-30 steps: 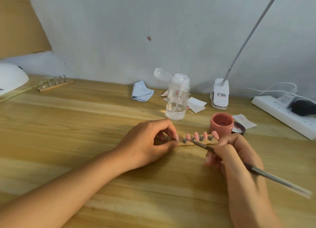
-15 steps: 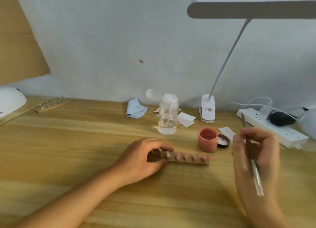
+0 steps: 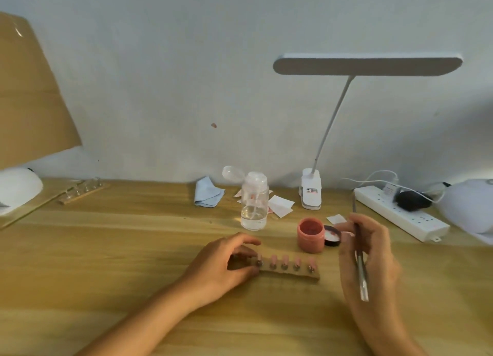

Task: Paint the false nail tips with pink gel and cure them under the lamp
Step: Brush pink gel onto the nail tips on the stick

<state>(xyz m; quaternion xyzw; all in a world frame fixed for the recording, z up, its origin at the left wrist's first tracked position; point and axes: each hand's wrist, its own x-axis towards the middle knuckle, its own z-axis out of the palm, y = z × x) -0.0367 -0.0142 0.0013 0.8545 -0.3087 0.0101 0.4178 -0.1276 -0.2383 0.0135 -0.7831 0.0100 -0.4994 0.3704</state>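
Worktop is a wooden table (image 3: 106, 249). The left hand (image 3: 226, 265) lies on it with fingers and thumb curled round the left end of a wooden holder strip (image 3: 293, 273), gripping it. The strip lies flat near the front centre and carries five false nail tips (image 3: 285, 259) in a row, all showing pink. The right hand (image 3: 373, 254) is raised just right of the strip, apart from it, and pinches a slim brush (image 3: 360, 270) between thumb and fingers. The brush stands near upright, thin end uppermost (the bristles are too small to make out). An open pink gel jar (image 3: 310, 234) stands just behind the strip, its dark lid (image 3: 333, 237) lying beside it on the right. One white curing lamp (image 3: 472, 206) sits at the far right edge, another white dome (image 3: 18, 187) at the far left. Behind the jar: a clear pump bottle (image 3: 254, 203), a blue cloth (image 3: 208, 193), a clip-on desk lamp (image 3: 368, 66) and a power strip (image 3: 400, 213). A second holder (image 3: 84, 191) lies at rear left.
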